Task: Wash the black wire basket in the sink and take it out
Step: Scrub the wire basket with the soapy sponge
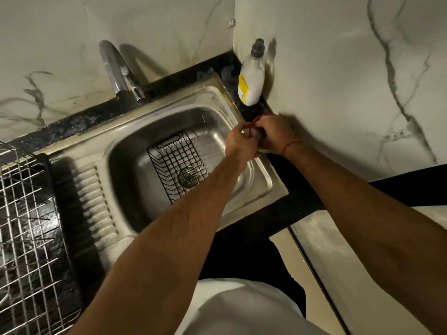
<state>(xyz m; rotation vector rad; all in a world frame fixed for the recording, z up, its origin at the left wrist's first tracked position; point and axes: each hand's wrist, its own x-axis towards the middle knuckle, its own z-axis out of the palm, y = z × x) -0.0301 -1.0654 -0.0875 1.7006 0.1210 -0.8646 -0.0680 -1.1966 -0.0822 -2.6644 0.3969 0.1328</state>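
Hands [254,139] around blurred, half-hidden object [255,132]

Sink count, from your head view.
You have one black wire basket [177,163], one tap [116,68], one bottle [251,78], one silver rack [26,223], two hands.

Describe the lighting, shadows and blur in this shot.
Head view: dim, warm light; the bottle and faucet cast hard shadows on the wall; glare on the sink rim; both hands, left hand and right hand, are motion-blurred; wide-angle bending at edges.
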